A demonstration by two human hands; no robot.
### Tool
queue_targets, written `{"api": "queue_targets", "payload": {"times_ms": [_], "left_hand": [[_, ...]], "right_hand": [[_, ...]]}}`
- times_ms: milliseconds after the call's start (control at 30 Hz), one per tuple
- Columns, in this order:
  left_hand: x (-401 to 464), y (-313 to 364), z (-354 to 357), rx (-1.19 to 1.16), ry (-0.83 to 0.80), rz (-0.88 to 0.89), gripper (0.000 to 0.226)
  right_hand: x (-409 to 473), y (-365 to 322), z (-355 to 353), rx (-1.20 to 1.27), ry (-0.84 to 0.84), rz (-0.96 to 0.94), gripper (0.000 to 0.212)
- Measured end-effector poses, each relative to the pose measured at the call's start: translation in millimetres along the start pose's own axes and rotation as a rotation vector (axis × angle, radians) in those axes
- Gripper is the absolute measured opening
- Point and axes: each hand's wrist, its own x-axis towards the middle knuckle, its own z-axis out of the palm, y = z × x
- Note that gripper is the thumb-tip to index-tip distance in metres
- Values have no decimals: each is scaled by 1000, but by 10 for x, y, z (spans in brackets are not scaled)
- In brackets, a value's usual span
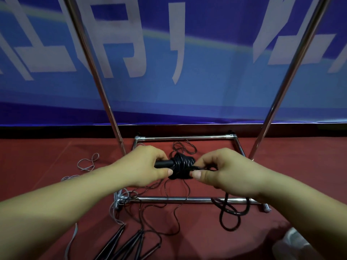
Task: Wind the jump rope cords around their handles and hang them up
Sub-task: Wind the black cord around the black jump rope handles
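Left hand (148, 165) grips the black handles (163, 163) of a jump rope, fingers curled over the top and thumb underneath, probably to keep the handles steady as a spool while the cord goes on. Just beside it, the right hand (221, 172) pinches the black cord (199, 167) between thumb and forefinger close to the thick bundle of wraps (183, 166), a short hold that should keep each turn tight. The bundle is held in the air between the two hands, above the floor (47, 156) and over the base of a metal rack (184, 200). From under the right hand a loose loop (231, 212) of the same black cord hangs down across the rack's front bar onto the floor, so some winding looks left to do. Thinner dark cords (176, 222) and a pale cord (88, 162) lie loose on the floor, and more dark handles (131, 243) lie at the lower edge, seemingly waiting their turn. The rack's two upright poles (97, 77) rise before a blue banner (206, 81); the top bar for hanging is out of view.
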Motion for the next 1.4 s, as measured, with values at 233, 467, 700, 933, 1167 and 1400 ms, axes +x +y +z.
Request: {"api": "queue_targets", "payload": {"times_ms": [233,467,700,933,1167,1400], "left_hand": [[-76,37,67,149,-288,204,17],[-141,158,106,128,-463,261,9],[-204,246,-29,-95,-522,338,5],[-242,286,-114,-529,-586,359,23],[-205,322,-127,-845,-408,341,25],[-181,323,-87,-898,-169,251,38]], "right_hand": [[27,103,43,-559,57,-162,18],[60,162,57,-666,68,-183,27],[158,268,-149,-433,28,-162,17],[167,296,-306,-115,17,-179,7],[295,587,-179,-342,67,-62,11],[200,274,2,-270,113,-174,10]]}}
